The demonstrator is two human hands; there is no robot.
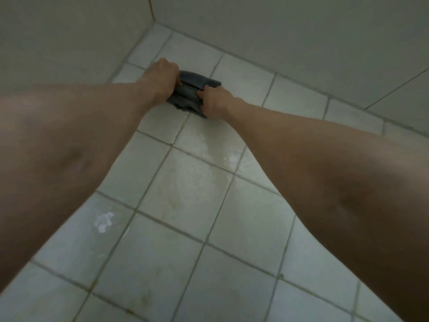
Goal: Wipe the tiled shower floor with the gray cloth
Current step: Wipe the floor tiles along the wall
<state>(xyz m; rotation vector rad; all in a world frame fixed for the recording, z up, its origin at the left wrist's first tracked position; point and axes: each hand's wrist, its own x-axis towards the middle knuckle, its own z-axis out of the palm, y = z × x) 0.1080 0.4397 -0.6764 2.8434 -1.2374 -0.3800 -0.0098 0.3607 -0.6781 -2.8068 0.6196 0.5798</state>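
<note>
The tiled shower floor [185,201] filled most of the view and met plain walls [278,31] at the far corner. Two bare forearms reached out to the gray cloth [190,89], which lay bunched on the tiles near that corner, between the hands. The left hand [163,74] gripped its left edge with curled fingers and the right hand [214,100] seemed to pinch its near right edge, though blur hid the fingertips.

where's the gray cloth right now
In the head view the gray cloth lies bunched on the tiled floor, upper middle, near the far wall corner, gripped between the left hand and the right hand.
</note>
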